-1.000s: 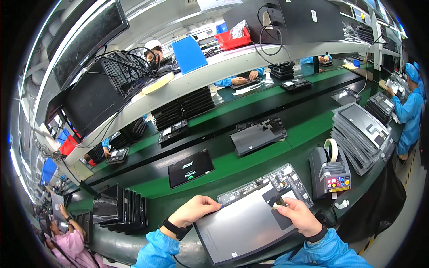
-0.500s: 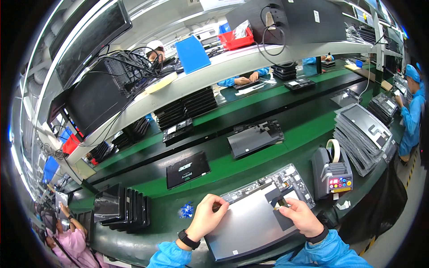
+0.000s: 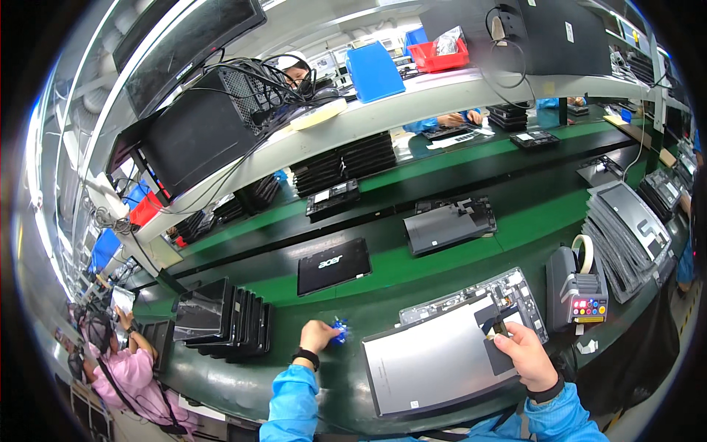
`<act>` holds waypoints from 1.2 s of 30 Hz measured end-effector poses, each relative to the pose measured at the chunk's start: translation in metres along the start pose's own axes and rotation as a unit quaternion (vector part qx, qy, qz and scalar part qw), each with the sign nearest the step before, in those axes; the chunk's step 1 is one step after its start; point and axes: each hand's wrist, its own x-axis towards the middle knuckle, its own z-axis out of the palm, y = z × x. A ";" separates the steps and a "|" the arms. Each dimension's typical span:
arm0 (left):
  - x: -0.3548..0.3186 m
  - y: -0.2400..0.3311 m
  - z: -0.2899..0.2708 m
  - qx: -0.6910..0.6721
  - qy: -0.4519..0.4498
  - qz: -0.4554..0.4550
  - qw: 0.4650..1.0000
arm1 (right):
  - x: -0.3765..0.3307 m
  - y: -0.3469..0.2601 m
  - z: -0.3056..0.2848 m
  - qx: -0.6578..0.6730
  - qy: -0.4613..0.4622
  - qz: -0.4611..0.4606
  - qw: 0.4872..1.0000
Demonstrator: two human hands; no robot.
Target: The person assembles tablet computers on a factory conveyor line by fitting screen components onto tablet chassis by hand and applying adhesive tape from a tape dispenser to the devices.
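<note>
A grey display panel (image 3: 431, 361) lies in front of me, resting partly on an open laptop base (image 3: 508, 291) with its boards exposed. My right hand (image 3: 524, 353) rests on the panel's right edge, its fingers pinching a dark flat cable (image 3: 492, 329) there. My left hand (image 3: 318, 335) is on the green mat left of the panel, fingers closed around a small blue object (image 3: 339, 329).
A rack of upright black panels (image 3: 224, 320) stands at my left. A tape dispenser (image 3: 576, 287) sits right of the laptop base, with stacked grey panels (image 3: 626, 228) beyond. A closed black laptop (image 3: 333, 265) and another unit (image 3: 449, 225) ride the belt. Other people work at far stations.
My left hand has left the panel's left edge and moved left onto the mat, closing on the small blue object. My right hand stays at the cable.
</note>
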 end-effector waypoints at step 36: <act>-0.083 0.330 -0.051 -0.085 -0.262 0.447 0.851 | -0.058 -0.077 -0.021 0.202 0.137 -0.167 0.955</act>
